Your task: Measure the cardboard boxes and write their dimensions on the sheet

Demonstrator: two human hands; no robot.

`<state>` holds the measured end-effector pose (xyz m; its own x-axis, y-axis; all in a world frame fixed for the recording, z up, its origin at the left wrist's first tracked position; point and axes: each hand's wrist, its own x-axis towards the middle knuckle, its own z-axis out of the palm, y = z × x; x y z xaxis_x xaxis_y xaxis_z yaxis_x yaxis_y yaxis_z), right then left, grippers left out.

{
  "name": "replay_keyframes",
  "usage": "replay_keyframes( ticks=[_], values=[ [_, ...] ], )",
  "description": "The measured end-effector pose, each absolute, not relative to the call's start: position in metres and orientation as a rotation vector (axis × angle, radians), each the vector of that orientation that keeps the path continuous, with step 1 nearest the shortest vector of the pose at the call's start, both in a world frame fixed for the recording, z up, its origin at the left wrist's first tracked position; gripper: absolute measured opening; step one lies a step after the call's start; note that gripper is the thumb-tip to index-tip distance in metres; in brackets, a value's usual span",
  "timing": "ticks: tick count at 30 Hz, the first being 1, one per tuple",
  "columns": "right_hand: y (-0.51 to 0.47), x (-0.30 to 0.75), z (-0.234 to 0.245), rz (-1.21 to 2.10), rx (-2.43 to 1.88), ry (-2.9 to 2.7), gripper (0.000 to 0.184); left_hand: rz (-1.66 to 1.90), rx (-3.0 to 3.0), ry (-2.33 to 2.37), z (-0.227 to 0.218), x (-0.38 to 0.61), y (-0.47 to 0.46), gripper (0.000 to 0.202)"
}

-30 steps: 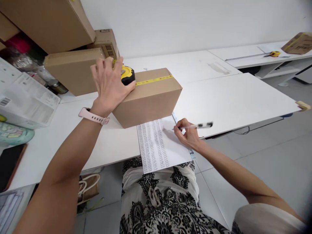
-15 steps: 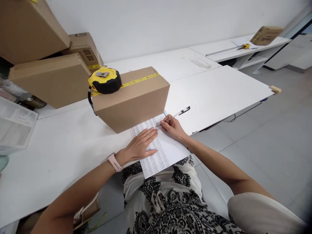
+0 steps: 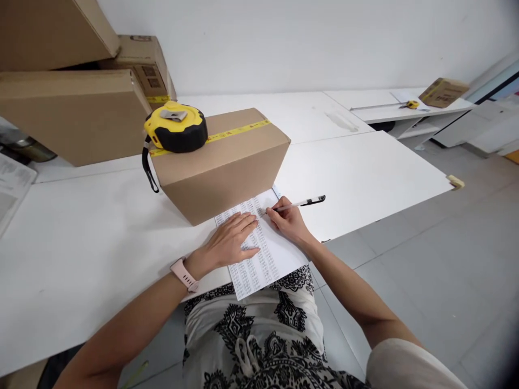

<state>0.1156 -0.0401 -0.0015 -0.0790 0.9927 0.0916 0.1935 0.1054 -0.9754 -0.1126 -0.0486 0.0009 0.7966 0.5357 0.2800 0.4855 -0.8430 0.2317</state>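
A printed sheet (image 3: 267, 259) full of small figures lies at the near edge of the white table (image 3: 81, 232), overhanging my lap. My left hand (image 3: 231, 240) rests flat on the sheet with fingers stretched out. My right hand (image 3: 288, 221) is closed on a pen (image 3: 298, 203) whose tip touches the sheet's upper part. Just behind the sheet stands a brown cardboard box (image 3: 223, 162). A yellow and black tape measure (image 3: 176, 127) sits on the box's top left corner, its yellow blade (image 3: 237, 131) drawn out along the top.
Larger cardboard boxes (image 3: 73, 108) are stacked at the back left. A far desk at the right carries another box (image 3: 444, 92) and a second tape measure (image 3: 411, 104). Grey floor lies to the right of the table edge.
My left hand let go of the tape measure on the box and came down flat on the sheet. My right hand brought the pen tip onto the sheet's upper part.
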Motion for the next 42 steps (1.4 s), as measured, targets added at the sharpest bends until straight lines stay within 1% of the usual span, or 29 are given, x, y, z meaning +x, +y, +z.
replay_keyframes(
  ticks=[3, 9, 19, 26, 42],
  values=[
    [-0.0415, 0.1134, -0.0005, 0.967, -1.290, -1.561, 0.025, 0.504, 2.812, 0.817, 0.0030, -0.1110, -0.0480, 0.056],
    [-0.0381, 0.1099, -0.0006, 0.909, -1.308, -1.668, 0.019, 0.500, 2.787, 0.848, 0.0048, -0.1097, -0.0473, 0.055],
    [-0.0394, 0.1093, 0.0018, 0.898, -1.324, -1.716, 0.020, 0.551, 2.777, 0.844, 0.0017, -0.1107, -0.0491, 0.051],
    [-0.0395, 0.1082, 0.0019, 0.880, -1.307, -1.733, 0.017, 0.519, 2.761, 0.853, 0.0031, -0.1100, -0.0492, 0.051],
    [-0.0390, 0.1093, 0.0038, 0.911, -1.375, -1.668, 0.021, 0.515, 2.712, 0.853, 0.0034, -0.1106, -0.0496, 0.051]
  ],
)
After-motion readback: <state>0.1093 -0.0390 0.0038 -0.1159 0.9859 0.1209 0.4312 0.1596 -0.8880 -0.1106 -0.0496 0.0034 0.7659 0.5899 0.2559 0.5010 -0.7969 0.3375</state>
